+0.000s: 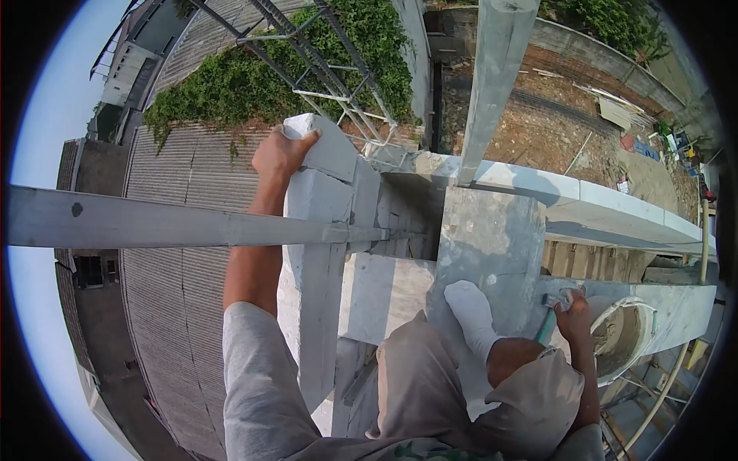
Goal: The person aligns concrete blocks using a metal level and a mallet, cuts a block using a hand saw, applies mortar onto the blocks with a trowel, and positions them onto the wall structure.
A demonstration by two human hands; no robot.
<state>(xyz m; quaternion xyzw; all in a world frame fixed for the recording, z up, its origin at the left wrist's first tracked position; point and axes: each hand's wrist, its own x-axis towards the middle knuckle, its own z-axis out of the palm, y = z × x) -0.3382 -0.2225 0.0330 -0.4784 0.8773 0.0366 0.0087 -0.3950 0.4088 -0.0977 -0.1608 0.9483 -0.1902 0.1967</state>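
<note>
My left hand (283, 152) is closed over the end of a white building block (329, 150), thumb on one side. That block sits at the far end of a wall of white blocks (314, 269). My right hand (573, 313) is closed around a small grey tool (555, 300) with a greenish part; its exact kind is unclear. The tool is low over the grey board (492, 230) and planks near my white-socked foot (470, 311). Just right of that hand stands a round bucket (655, 321) holding grey mortar.
A long metal bar (154, 218) crosses over my left forearm. An upright metal post (496, 84) rises ahead. Steel rebar (338, 73) stands beyond the block. Corrugated roofing (181, 307) lies well below on the left; rubble ground (553, 115) is below on the right.
</note>
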